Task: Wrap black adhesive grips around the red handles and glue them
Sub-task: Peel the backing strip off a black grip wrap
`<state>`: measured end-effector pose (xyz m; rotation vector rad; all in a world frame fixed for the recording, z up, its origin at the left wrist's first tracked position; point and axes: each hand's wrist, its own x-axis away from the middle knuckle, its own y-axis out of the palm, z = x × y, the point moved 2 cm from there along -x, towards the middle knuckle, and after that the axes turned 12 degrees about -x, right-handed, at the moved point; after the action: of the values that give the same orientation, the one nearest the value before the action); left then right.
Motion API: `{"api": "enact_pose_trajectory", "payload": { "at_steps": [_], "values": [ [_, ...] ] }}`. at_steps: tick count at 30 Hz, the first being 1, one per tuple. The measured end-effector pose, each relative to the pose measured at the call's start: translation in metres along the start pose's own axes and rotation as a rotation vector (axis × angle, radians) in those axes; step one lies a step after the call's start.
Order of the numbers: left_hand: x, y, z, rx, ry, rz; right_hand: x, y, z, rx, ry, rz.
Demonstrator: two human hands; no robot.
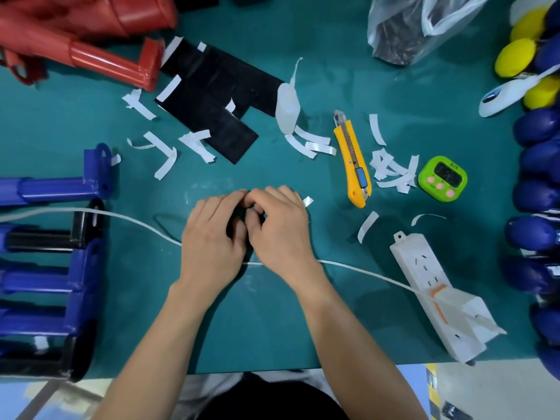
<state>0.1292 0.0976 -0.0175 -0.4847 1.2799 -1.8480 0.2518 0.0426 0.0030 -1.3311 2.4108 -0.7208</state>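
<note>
My left hand (212, 237) and my right hand (278, 228) meet at the middle of the green table, fingers curled around a small black grip piece (239, 215) that they mostly hide. A white backing strip (307, 202) sticks out past my right fingers. Red handles (112, 63) lie at the far left. A stack of black adhesive grips (212, 98) lies next to them, and a white glue bottle (287, 107) lies on its side beside the stack.
A yellow utility knife (353, 160) and a green timer (442, 178) lie right of centre, a white power strip (430, 286) with its cable at the near right. Blue and black handles (54, 268) fill the left edge, blue and yellow balls (536, 147) the right. Peeled white strips litter the table.
</note>
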Motion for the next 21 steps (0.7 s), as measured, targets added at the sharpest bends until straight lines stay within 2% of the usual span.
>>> {"api": "enact_pose_trajectory", "payload": {
  "at_steps": [5, 10, 12, 15, 19, 21],
  "values": [
    [0.001, -0.002, -0.001, 0.012, -0.023, -0.027, -0.002, -0.001, -0.005, 0.038, 0.020, -0.042],
    [-0.004, -0.010, 0.006, -0.011, -0.041, -0.065, -0.017, -0.012, -0.010, 0.037, 0.109, -0.237],
    [-0.010, -0.017, 0.008, -0.005, -0.067, -0.118, -0.027, -0.015, -0.011, 0.012, 0.161, -0.257],
    [-0.025, -0.029, 0.004, 0.151, -0.214, -0.177, -0.042, -0.010, -0.017, -0.157, 0.231, -0.212],
    [-0.056, -0.044, -0.008, 0.428, -0.358, -0.042, -0.064, 0.007, -0.039, -0.307, 0.191, -0.115],
    [-0.074, -0.049, -0.014, 0.632, -0.484, 0.019, -0.079, 0.015, -0.049, -0.348, 0.175, -0.075]
  ]
}}
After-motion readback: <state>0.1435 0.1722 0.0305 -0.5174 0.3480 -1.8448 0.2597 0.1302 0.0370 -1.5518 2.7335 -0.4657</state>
